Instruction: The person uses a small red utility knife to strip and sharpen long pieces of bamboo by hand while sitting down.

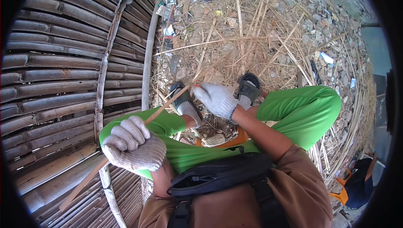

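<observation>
My left hand (pixel 133 144), in a grey knit glove, is closed around a thin bamboo strip (pixel 163 106) near its lower half. The strip runs from the lower left up toward the middle of the picture. My right hand (pixel 216 99), also gloved, pinches the strip's upper end, and something small and red shows at the fingertips. Both hands are above my knees in bright green trousers (pixel 306 106). A sandalled foot (pixel 248 86) rests on the ground just beyond the right hand.
A platform of round bamboo poles (pixel 63 72) fills the left side. Dry bamboo slivers and straw (pixel 260 31) lie over stony ground ahead, with litter scraps at the top. A black and orange bag (pixel 357 184) sits at the lower right. A black pouch (pixel 218 173) hangs on my chest.
</observation>
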`<state>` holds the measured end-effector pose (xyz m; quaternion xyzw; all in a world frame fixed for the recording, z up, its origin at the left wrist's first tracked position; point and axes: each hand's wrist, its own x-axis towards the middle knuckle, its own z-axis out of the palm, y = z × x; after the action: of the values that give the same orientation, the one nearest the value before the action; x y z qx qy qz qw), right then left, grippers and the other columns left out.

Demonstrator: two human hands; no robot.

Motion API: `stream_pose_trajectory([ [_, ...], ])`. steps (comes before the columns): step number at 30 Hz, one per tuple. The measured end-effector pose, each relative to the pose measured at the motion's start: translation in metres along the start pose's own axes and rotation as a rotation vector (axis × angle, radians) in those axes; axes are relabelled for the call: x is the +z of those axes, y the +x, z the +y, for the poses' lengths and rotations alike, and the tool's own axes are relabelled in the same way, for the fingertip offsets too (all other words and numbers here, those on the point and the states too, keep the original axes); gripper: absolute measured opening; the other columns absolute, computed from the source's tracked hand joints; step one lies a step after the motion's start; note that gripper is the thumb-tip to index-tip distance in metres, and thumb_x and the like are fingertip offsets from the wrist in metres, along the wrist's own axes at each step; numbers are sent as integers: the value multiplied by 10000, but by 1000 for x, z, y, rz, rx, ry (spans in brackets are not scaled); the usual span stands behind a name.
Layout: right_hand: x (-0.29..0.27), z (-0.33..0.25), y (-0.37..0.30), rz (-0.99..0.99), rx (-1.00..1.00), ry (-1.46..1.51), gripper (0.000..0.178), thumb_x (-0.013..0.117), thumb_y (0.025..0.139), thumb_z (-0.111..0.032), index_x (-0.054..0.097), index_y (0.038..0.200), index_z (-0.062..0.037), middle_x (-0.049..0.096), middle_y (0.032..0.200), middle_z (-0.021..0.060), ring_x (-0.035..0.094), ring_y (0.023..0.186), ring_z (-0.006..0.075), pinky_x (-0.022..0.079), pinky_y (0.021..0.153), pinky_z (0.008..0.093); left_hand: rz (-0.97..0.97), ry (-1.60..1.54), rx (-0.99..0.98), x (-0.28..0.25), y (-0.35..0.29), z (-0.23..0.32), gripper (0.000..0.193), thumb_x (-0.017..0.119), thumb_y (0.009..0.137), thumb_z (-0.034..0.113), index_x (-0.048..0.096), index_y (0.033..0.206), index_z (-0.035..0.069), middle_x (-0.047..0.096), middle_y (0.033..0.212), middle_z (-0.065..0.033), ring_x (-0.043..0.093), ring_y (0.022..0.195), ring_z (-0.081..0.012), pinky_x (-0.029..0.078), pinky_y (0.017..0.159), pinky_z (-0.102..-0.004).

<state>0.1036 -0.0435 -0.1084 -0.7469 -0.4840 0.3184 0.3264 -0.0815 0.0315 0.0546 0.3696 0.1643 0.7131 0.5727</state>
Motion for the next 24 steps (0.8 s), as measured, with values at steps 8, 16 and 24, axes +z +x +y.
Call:
stream_pose_trajectory([
  [8,-13,34,15,-46,156,-41,620,405,1097,-611,753,1096,-97,765,971,234,743,917,447,582,830,559,-40,15,-15,-2,2,0,489,477,1165,355,458,720,156,376,575,17,331,466,-129,344,444,-298],
  [16,-10,0,8,-54,78,77,723,357,1101,-654,742,1095,-42,747,1001,287,721,994,489,562,886,564,-85,24,8,-1,3,-1,455,491,1158,338,473,750,139,382,601,17,350,486,-128,341,449,-294],
  [24,-8,-20,8,-82,-64,52,655,418,1102,-590,732,1092,-14,732,1008,315,715,982,497,550,875,565,20,13,23,-3,5,-5,445,543,1130,311,451,724,151,370,579,29,320,472,-114,289,443,-303],
])
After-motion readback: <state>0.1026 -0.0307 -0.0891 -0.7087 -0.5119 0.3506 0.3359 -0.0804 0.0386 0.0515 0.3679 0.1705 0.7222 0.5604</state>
